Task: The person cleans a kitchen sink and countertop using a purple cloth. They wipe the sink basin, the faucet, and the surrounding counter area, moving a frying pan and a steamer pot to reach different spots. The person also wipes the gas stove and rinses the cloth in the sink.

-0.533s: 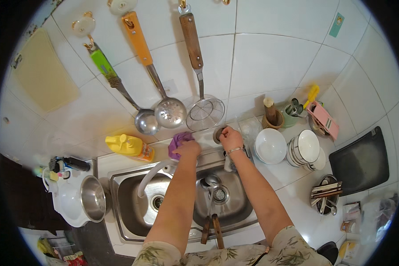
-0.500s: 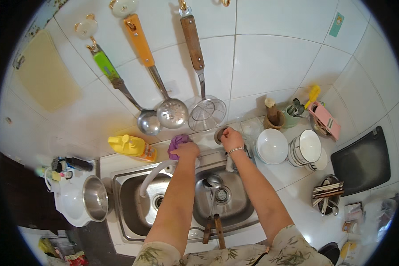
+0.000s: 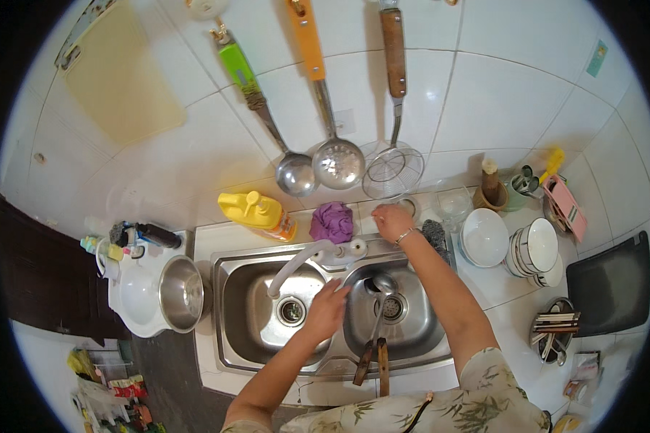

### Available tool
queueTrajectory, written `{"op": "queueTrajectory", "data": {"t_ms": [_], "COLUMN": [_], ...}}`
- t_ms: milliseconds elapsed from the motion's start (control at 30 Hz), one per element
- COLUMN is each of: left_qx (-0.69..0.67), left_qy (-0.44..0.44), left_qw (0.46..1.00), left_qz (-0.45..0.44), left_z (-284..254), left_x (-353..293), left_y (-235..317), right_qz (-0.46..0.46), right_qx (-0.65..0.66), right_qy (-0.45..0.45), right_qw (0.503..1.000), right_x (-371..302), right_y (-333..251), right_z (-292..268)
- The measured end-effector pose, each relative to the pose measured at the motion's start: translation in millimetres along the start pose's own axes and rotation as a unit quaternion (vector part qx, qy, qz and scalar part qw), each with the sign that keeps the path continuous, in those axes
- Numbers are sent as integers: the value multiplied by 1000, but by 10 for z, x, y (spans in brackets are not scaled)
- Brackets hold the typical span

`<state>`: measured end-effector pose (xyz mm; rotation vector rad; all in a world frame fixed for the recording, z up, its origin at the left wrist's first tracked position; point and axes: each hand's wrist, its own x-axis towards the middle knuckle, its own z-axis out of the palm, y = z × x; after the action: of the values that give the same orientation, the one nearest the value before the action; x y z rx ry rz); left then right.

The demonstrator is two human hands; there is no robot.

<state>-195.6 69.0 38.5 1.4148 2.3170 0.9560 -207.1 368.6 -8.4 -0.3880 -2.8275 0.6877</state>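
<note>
My left hand hovers over the divider between the two sink basins, fingers loosely stretched and holding nothing. Behind the sink, my right hand is low over the back ledge, its fingers mostly hidden under the hand. Close by its fingers is a small round grey thing, partly covered. A crumpled purple cloth lies behind the white faucet. Beside my right wrist sits a dark grey, rough scourer-like pad. In the right basin rests a metal ladle; two wooden handles lean over the front edge.
A yellow jug stands left of the cloth. Ladle, skimmer and wire strainer hang on the tiled wall. White bowls and a chopstick holder stand on the right; a steel bowl is on the left.
My left hand has let go of the purple cloth and drawn back toward me over the sink. My right hand has come off the round grey thing to its near left. The view has swung left.
</note>
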Motion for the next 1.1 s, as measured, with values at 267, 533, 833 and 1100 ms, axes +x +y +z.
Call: {"op": "queueTrajectory", "data": {"t_ms": [267, 533, 833, 1100], "left_qx": [-4, -75, 241, 278], "left_qy": [180, 203, 349, 220], "left_qw": [966, 958, 904, 931], "left_qz": [-186, -189, 53, 92], "left_z": [-592, -677, -1834, -2203], "left_x": [-422, -195, 782, 1026], "left_y": [-1003, -1556, -861, -1224], "right_qz": [87, 53, 139, 188], "right_qx": [-12, 223, 313, 315], "right_qy": [-228, -123, -40, 70], "right_qw": [970, 966, 939, 928], "right_x": [635, 474, -552, -1115], "right_y": [-589, -374, -168, -345], "right_z": [511, 407, -63, 124]}}
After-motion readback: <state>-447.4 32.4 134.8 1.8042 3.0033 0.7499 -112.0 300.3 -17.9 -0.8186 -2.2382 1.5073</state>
